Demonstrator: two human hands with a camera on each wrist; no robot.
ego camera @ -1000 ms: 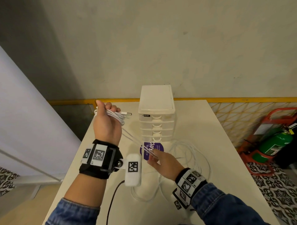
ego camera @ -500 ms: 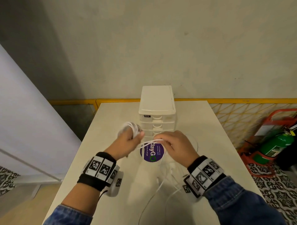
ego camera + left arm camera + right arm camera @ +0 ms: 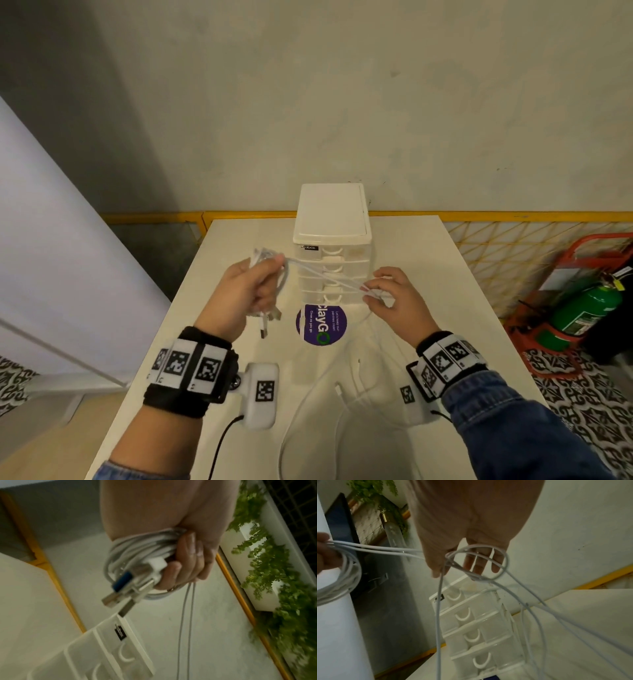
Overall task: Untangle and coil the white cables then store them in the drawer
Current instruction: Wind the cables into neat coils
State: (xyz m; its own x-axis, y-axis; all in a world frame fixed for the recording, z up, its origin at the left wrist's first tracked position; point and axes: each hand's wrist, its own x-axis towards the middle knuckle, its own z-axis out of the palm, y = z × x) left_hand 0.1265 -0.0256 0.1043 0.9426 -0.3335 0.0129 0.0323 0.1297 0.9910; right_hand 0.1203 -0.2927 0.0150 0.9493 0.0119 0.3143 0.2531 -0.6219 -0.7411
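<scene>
White thin cables (image 3: pixel 322 277): bundled coil clamped in left grip (image 3: pixel 246 291), strands stretched to right grip (image 3: pixel 390 298), pinched there; slack trails below on counter (image 3: pixel 462 274). Light, limp, tangle-prone; best held near loop (image 3: pixel 477 561).

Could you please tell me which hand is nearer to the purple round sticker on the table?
Left. The left hand grips the cable coil just beside the purple sticker, on its left edge. The right hand pinches cable strands farther off, to its upper right.
</scene>
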